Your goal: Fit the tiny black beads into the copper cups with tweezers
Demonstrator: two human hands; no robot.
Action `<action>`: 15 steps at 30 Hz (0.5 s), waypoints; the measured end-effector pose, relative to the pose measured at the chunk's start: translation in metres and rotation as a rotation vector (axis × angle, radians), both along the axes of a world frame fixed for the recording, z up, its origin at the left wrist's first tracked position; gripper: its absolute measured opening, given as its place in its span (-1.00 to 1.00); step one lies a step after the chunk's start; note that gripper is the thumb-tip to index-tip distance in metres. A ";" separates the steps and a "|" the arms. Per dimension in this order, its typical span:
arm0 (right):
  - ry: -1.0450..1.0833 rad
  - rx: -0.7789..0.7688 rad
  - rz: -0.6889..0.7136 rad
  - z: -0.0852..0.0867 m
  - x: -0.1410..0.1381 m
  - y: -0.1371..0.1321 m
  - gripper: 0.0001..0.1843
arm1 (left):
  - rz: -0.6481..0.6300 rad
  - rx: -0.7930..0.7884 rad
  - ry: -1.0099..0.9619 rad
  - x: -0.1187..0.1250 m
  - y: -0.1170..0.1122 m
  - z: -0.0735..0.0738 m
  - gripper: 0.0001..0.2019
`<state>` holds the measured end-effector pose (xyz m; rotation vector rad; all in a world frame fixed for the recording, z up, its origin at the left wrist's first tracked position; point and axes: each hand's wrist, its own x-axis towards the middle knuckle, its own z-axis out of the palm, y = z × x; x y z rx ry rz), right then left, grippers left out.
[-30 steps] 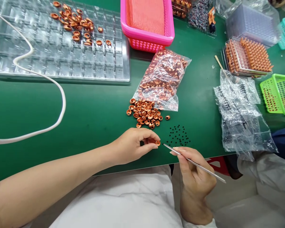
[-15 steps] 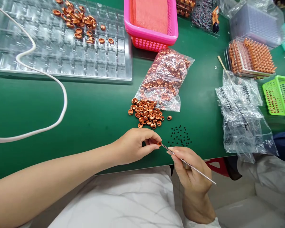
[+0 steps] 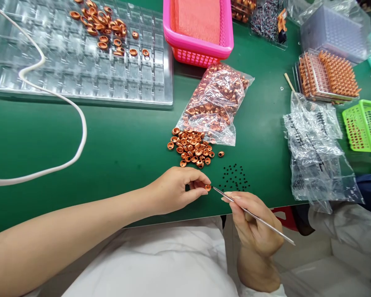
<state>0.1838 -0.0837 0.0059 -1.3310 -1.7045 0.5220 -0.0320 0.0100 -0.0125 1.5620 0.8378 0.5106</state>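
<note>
Between thumb and fingertips, my left hand (image 3: pixel 179 187) pinches a small copper-coloured cup (image 3: pixel 207 187) near the table's front edge. My right hand (image 3: pixel 256 220) is closed around a thin metal rod-like tool (image 3: pixel 259 222), whose tip points left, just apart from the cup. A dark speck shows at that tip, too small to name. Beyond my hands lies a loose pile of similar copper cups (image 3: pixel 191 146), spilling from a clear plastic bag (image 3: pixel 218 99) full of them. Tiny black pieces (image 3: pixel 235 177) are scattered on the green table, above my right fingers.
A clear compartment tray (image 3: pixel 111 78) with loose copper cups stands at the back left, a white cable (image 3: pixel 83 123) across it. Behind the bag is a pink basket (image 3: pixel 200 53). Plastic bags (image 3: pixel 309 152), orange parts in trays (image 3: pixel 327 78) and a green basket (image 3: pixel 361 126) are at right.
My right hand has moved slightly right and down, drawing the tool's tip away from the cup. My left hand still pinches the cup in about the same place.
</note>
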 end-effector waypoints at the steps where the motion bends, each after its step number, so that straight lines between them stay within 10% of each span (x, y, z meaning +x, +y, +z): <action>1: 0.003 -0.001 0.002 0.000 0.000 0.000 -0.56 | -0.001 0.000 0.002 0.000 0.000 0.000 -0.86; 15: -0.037 -0.012 0.069 -0.002 -0.002 0.002 -0.57 | -0.013 0.005 0.007 0.000 0.001 0.002 -0.86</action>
